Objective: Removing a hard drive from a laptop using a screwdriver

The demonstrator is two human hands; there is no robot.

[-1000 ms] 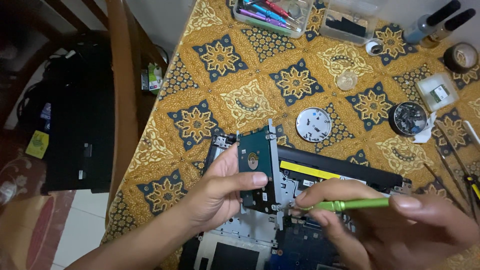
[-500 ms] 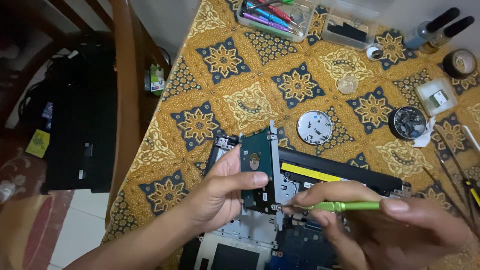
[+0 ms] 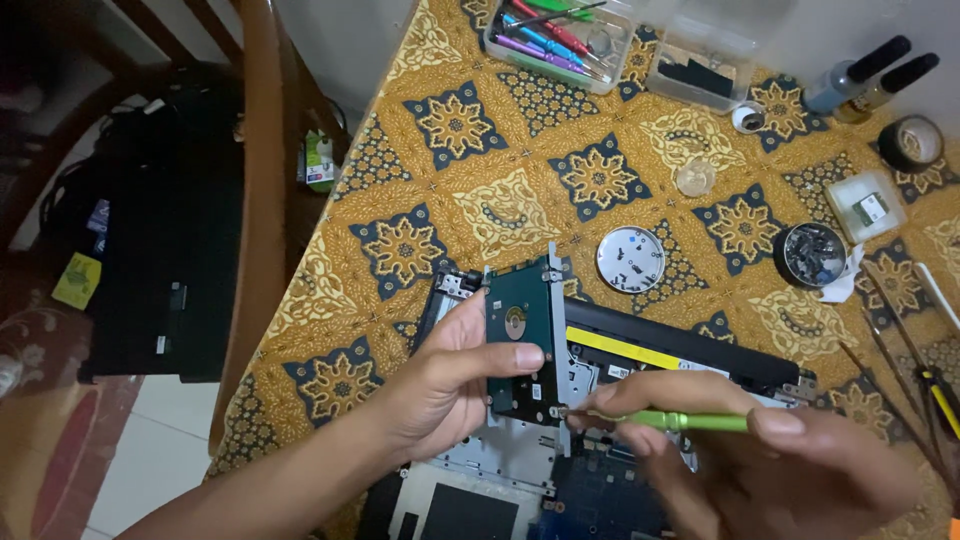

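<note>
My left hand grips a small hard drive with a green circuit board, held in a metal bracket, tilted up over an opened laptop. The thumb lies across the board. My right hand holds a green-handled screwdriver, its tip touching the lower right corner of the drive's bracket. A long black battery with a yellow strip lies just behind the hands.
A patterned gold and blue cloth covers the table. On it are a round white dish, a dark round dish of screws, a clear box of tools, two bottles, a tape roll and loose tools. A wooden chair stands left.
Both hands keep their hold. The screwdriver tip stays at the bracket corner, and the view has shifted only slightly.
</note>
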